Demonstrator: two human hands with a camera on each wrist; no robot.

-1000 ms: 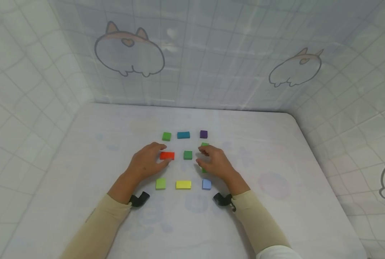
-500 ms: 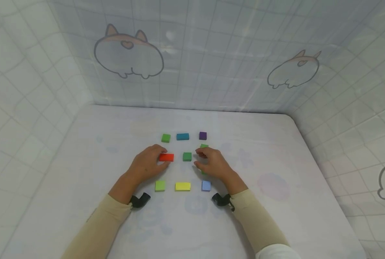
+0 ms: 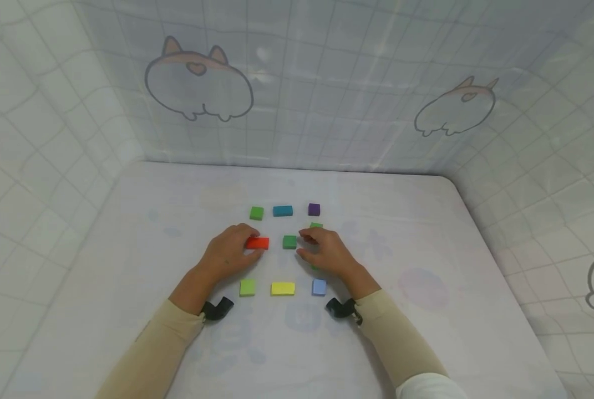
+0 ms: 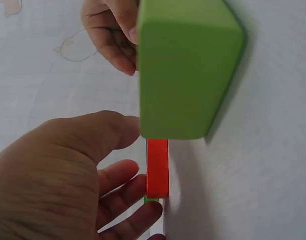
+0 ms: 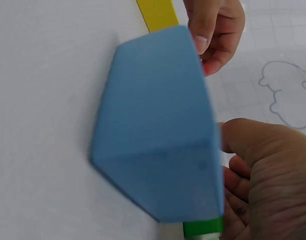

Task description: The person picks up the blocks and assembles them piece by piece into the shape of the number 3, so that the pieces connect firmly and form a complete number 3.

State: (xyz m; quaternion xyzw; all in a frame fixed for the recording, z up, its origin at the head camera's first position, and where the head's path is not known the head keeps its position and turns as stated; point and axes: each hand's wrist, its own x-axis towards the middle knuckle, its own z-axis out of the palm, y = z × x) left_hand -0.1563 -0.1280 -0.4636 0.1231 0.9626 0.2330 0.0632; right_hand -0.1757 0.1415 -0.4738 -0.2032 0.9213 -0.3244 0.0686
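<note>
My left hand (image 3: 228, 256) straddles a red rectangular block (image 3: 258, 243), thumb on the near side and fingers on the far side; whether they touch it cannot be told. In the left wrist view a light green block (image 4: 188, 80) stands large in front of the red block (image 4: 158, 170). My right hand (image 3: 330, 254) reaches beside a dark green block (image 3: 289, 242), its thumb and fingertips just right of it, apart. Beneath this hand, bright green (image 3: 316, 225) shows at the far side, the rest hidden. A blue block (image 5: 155, 110) covers much of the right wrist view.
Across the back lie a green block (image 3: 257, 213), a teal block (image 3: 283, 211) and a purple block (image 3: 314, 209). Nearer me are a lime block (image 3: 247, 287), a yellow block (image 3: 283, 288) and a light blue block (image 3: 319, 287). A patterned curtain (image 3: 316, 127) rises behind the table.
My right hand has shifted left toward the dark green block. The left hand's fingertips have come slightly closer to the red block. The blocks stay in place.
</note>
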